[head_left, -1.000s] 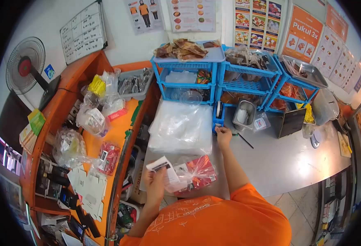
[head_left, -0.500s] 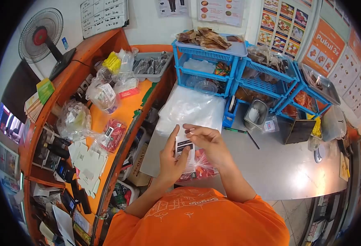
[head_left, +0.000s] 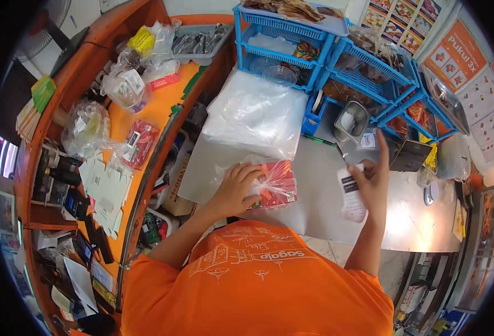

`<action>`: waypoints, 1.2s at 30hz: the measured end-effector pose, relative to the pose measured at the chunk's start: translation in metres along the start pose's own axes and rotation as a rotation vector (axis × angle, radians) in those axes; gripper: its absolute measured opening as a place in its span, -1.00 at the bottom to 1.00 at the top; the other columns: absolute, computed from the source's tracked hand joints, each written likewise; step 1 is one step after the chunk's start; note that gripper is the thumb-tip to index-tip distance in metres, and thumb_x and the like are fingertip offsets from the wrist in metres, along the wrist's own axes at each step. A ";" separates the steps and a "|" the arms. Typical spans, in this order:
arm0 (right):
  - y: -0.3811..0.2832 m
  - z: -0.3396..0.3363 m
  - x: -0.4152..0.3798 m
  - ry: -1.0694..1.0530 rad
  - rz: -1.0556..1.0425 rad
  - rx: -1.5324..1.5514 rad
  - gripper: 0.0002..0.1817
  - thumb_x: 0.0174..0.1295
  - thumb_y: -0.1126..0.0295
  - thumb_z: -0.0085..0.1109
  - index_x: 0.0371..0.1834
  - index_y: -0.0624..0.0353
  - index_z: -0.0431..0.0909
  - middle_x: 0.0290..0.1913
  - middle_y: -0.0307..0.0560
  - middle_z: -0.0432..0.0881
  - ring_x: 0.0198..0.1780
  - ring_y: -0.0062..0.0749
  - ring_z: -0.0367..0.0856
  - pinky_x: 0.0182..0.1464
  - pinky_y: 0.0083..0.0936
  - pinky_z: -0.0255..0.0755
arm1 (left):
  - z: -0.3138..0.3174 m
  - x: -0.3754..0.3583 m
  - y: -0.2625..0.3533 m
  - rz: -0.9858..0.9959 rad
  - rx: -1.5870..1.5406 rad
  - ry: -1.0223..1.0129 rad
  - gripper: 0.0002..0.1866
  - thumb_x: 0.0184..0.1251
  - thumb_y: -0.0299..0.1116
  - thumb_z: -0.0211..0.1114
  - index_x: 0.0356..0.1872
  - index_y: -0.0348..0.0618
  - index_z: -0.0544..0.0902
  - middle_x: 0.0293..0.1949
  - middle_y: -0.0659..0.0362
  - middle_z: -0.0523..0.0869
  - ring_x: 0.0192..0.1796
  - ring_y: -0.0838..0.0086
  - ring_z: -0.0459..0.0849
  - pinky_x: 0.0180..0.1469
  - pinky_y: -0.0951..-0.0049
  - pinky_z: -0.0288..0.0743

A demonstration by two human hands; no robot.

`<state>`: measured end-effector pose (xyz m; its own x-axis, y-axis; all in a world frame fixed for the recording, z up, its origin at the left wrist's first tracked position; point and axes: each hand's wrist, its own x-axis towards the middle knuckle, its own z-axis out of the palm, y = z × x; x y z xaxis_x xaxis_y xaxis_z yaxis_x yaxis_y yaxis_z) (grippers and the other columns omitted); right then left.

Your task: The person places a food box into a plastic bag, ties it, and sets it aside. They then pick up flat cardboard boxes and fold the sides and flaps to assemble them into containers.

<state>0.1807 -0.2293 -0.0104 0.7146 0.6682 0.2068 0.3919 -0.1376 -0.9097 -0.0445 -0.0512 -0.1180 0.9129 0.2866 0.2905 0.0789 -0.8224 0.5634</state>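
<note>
A red box [head_left: 283, 185] wrapped in a clear plastic bag lies near the front edge of the metal counter, the plastic gathered on top. My left hand [head_left: 235, 187] grips its left side, fingers bent over the top and thumb apart at the lower edge. Off to the right, my right hand [head_left: 374, 182] pinches a white printed paper slip [head_left: 352, 199] by its upper end, index finger raised. The slip hangs over the counter, its lower part slightly blurred.
Behind the box lies a stack of clear plastic bags [head_left: 252, 112]. Blue racks [head_left: 283, 53], a blue tape dispenser [head_left: 318, 115], a metal container [head_left: 351, 120] and a dark stand [head_left: 410, 155] line the back. An orange shelf [head_left: 126, 179] with papers and packages runs along the left.
My hands have separated. The slip, earlier between both hands above the box, has moved right in my right hand. My left hand has come down onto the box. The view has tilted downward.
</note>
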 end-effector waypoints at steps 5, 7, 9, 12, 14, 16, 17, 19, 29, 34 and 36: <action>0.030 0.045 -0.033 -0.296 -0.072 0.089 -0.06 -0.04 0.67 0.17 0.39 0.13 -0.19 -0.60 -0.16 0.56 -0.57 -0.60 0.49 -0.49 -0.68 0.32 | 0.018 0.009 0.012 -0.066 -0.117 0.099 -0.47 -0.09 -0.47 0.24 0.01 -0.19 0.33 0.04 0.03 0.40 0.18 0.10 0.28 0.29 0.10 -0.05; 0.041 0.069 -0.039 -0.332 -0.117 0.144 -0.05 -0.04 0.65 0.18 0.39 0.16 -0.22 -0.58 -0.12 0.58 -0.55 -0.56 0.51 -0.46 -0.66 0.34 | 0.016 0.012 0.020 -0.075 -0.162 0.159 -0.52 -0.09 -0.46 0.23 -0.04 -0.19 0.36 0.03 0.01 0.40 0.15 0.11 0.30 0.27 0.09 -0.02; 0.044 0.084 -0.040 -0.345 -0.261 0.025 -0.05 -0.03 0.62 0.20 0.38 0.21 -0.24 -0.55 -0.09 0.60 -0.54 -0.51 0.53 -0.44 -0.66 0.34 | 0.014 0.013 0.025 -0.052 -0.356 0.406 -0.60 -0.13 -0.52 0.21 -0.16 -0.20 0.36 -0.01 0.00 0.41 0.10 0.15 0.36 0.24 0.16 0.06; 0.059 0.099 -0.044 -0.289 -0.207 0.022 -0.05 -0.03 0.61 0.21 0.38 0.22 -0.23 -0.55 -0.10 0.60 -0.55 -0.51 0.52 -0.44 -0.69 0.32 | 0.011 0.011 0.028 0.077 -0.795 0.302 -0.66 -0.12 -0.57 0.15 -0.22 -0.22 0.33 -0.04 -0.01 0.42 0.13 0.22 0.36 0.21 0.27 0.13; 0.069 0.104 -0.043 -0.267 -0.183 0.016 -0.05 -0.04 0.61 0.21 0.38 0.22 -0.23 -0.54 -0.10 0.60 -0.55 -0.51 0.51 -0.44 -0.70 0.31 | 0.018 0.012 0.026 -0.018 -0.736 0.256 -0.65 -0.11 -0.60 0.12 -0.20 -0.23 0.31 -0.04 0.02 0.42 0.15 0.27 0.36 0.22 0.30 0.12; 0.076 0.106 -0.041 -0.232 -0.235 0.007 -0.04 -0.05 0.61 0.22 0.38 0.24 -0.23 -0.56 -0.10 0.59 -0.56 -0.53 0.48 -0.46 -0.73 0.29 | 0.029 0.011 0.019 -0.115 -0.675 0.213 -0.63 -0.09 -0.64 0.10 -0.18 -0.24 0.28 -0.03 0.04 0.43 0.18 0.32 0.35 0.22 0.33 0.12; 0.075 0.107 -0.041 -0.235 -0.240 0.007 -0.04 -0.05 0.61 0.22 0.38 0.24 -0.23 -0.56 -0.10 0.59 -0.56 -0.53 0.48 -0.46 -0.73 0.29 | 0.035 0.009 0.013 -0.210 -0.770 0.224 -0.69 -0.06 -0.63 0.08 -0.22 -0.23 0.31 -0.06 0.06 0.44 0.14 0.33 0.39 0.19 0.36 0.16; 0.073 0.110 -0.043 -0.201 -0.239 0.027 -0.05 -0.05 0.62 0.22 0.37 0.26 -0.23 -0.61 -0.12 0.55 -0.59 -0.55 0.44 -0.49 -0.73 0.27 | 0.035 0.008 0.011 -0.307 -0.864 0.236 -0.75 -0.03 -0.63 0.07 -0.27 -0.23 0.34 -0.09 0.08 0.44 0.09 0.34 0.42 0.15 0.39 0.21; 0.081 0.114 -0.042 -0.239 -0.247 0.004 -0.04 -0.06 0.67 0.21 0.38 0.26 -0.23 -0.64 -0.24 0.45 -0.56 -0.64 0.34 -0.52 -0.75 0.19 | 0.041 0.019 0.024 -0.292 -0.495 0.388 -0.89 -0.03 -0.45 0.36 -0.45 -0.21 0.65 -0.10 0.12 0.43 -0.20 0.44 0.55 -0.16 0.48 0.41; 0.084 0.116 -0.043 -0.217 -0.295 -0.013 -0.04 -0.06 0.66 0.20 0.38 0.26 -0.24 -0.64 -0.19 0.47 -0.60 -0.59 0.34 -0.53 -0.73 0.21 | 0.045 0.021 0.023 -0.316 -0.412 0.373 -0.90 0.02 -0.48 0.33 -0.41 -0.22 0.64 -0.10 0.12 0.43 -0.23 0.44 0.56 -0.19 0.50 0.43; 0.086 0.117 -0.043 -0.210 -0.276 -0.015 -0.05 -0.05 0.64 0.22 0.37 0.26 -0.21 -0.64 -0.18 0.47 -0.60 -0.59 0.36 -0.53 -0.72 0.22 | 0.049 0.020 0.021 -0.277 -0.466 0.369 -0.91 0.03 -0.51 0.30 -0.39 -0.24 0.63 -0.14 0.12 0.44 -0.18 0.42 0.53 -0.14 0.49 0.42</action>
<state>0.1163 -0.1844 -0.1394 0.4465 0.8174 0.3640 0.5635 0.0591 -0.8240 -0.0048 -0.0865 -0.1377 0.6798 0.6752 0.2862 0.0340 -0.4189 0.9074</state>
